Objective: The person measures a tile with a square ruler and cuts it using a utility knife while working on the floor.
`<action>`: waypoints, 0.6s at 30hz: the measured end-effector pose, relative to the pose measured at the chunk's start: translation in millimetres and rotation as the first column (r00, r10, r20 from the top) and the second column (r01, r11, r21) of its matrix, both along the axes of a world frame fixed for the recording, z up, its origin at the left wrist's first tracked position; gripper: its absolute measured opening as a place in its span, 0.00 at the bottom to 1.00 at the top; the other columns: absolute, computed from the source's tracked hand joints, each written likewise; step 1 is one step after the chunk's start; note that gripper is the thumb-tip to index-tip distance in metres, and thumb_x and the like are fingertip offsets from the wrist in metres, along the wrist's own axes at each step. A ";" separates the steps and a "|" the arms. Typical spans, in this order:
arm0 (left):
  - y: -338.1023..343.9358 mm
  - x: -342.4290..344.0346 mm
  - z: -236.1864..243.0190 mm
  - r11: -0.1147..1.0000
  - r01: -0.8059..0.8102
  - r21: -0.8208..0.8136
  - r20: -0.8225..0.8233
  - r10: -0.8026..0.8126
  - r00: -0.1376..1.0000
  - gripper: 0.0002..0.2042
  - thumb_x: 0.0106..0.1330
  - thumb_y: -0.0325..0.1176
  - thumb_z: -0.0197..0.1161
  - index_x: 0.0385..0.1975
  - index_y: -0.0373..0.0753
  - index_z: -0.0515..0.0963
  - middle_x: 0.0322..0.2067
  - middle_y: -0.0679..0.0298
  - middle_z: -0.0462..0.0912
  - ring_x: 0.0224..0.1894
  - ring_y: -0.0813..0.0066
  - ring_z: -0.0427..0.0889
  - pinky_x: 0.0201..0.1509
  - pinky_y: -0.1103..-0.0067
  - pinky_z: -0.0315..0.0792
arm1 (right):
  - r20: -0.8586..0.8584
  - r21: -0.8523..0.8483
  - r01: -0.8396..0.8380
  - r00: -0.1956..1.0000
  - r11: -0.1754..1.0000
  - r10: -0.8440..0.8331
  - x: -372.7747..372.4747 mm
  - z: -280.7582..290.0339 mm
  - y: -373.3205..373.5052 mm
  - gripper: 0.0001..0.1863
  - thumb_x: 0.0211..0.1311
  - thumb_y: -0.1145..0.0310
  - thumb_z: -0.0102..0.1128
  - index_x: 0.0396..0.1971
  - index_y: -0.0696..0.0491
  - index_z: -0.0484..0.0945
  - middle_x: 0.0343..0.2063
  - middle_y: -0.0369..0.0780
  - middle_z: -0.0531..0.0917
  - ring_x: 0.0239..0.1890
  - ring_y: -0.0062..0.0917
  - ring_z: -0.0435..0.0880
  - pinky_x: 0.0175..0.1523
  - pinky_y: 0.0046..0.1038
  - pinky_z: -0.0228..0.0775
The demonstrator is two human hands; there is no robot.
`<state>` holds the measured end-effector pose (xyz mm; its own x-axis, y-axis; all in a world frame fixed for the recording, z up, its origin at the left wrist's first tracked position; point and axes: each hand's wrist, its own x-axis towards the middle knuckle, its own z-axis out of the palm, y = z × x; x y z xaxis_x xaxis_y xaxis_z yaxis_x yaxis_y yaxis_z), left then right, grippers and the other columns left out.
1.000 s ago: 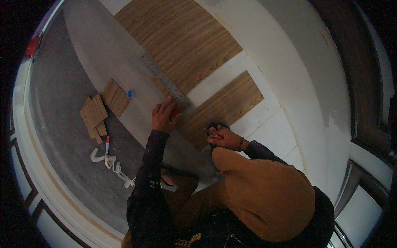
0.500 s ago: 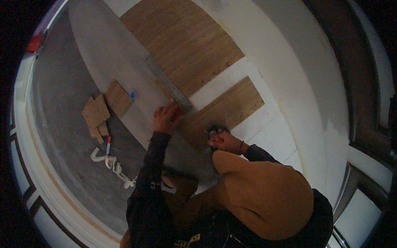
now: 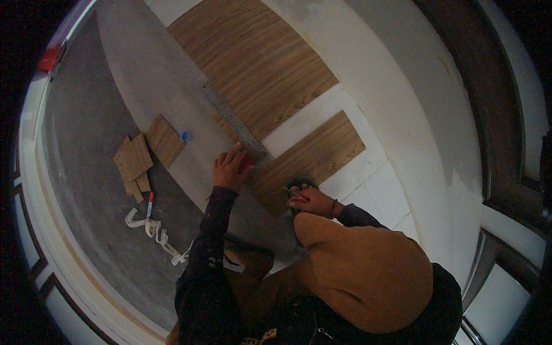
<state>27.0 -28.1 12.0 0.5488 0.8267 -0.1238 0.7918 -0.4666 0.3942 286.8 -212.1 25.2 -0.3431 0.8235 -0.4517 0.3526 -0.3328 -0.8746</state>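
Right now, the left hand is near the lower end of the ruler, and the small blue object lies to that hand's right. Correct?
Not quite: the head view shows the blue object to the left hand's left. The hand is near the ruler's lower end.

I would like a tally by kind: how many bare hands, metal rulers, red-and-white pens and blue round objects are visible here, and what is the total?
Hands: 2 (left hand, right hand)
Metal ruler: 1
Red-and-white pen: 1
Blue round object: 1
Total: 5
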 end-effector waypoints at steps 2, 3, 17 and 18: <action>0.4 -0.4 -1.3 0.997 0.044 0.069 0.015 -0.045 0.999 0.28 0.54 0.46 0.74 0.57 0.51 0.77 0.65 0.70 0.73 0.56 0.58 0.74 0.60 0.62 0.67 | -0.042 -0.134 0.087 0.995 0.987 -0.093 -0.6 -9.5 -6.8 0.20 0.69 0.52 0.59 0.45 0.54 0.84 0.38 0.45 0.84 0.38 0.33 0.80 0.51 0.33 0.70; 0.5 -2.5 -2.0 0.997 0.042 0.069 0.012 -0.043 0.999 0.28 0.54 0.46 0.74 0.57 0.51 0.77 0.65 0.70 0.73 0.56 0.58 0.74 0.60 0.62 0.67 | -0.055 -0.180 0.113 0.991 0.977 -0.124 -2.2 -8.2 -5.4 0.20 0.69 0.52 0.59 0.45 0.54 0.85 0.39 0.45 0.85 0.38 0.33 0.80 0.51 0.33 0.70; -0.8 -3.7 -12.5 1.000 0.018 0.020 0.088 -0.019 0.996 0.27 0.53 0.45 0.73 0.56 0.53 0.78 0.64 0.67 0.75 0.52 0.54 0.78 0.59 0.61 0.69 | 0.054 -0.185 -0.017 0.998 0.983 0.027 3.4 14.4 7.8 0.22 0.67 0.50 0.60 0.47 0.53 0.84 0.49 0.44 0.84 0.59 0.30 0.76 0.64 0.31 0.63; 1.2 -9.5 -12.2 1.000 0.018 0.026 0.081 -0.020 0.997 0.27 0.53 0.45 0.73 0.56 0.53 0.78 0.64 0.67 0.75 0.52 0.54 0.78 0.59 0.61 0.69 | 0.061 -0.173 -0.034 0.997 0.984 0.045 -0.6 13.1 9.4 0.22 0.67 0.50 0.61 0.46 0.54 0.84 0.50 0.44 0.83 0.59 0.30 0.76 0.65 0.30 0.62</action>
<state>17.5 -26.9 -0.2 0.5717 0.8185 -0.0574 0.7486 -0.4917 0.4447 286.2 -202.7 38.3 -0.3394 0.7183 -0.6073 0.4225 -0.4604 -0.7807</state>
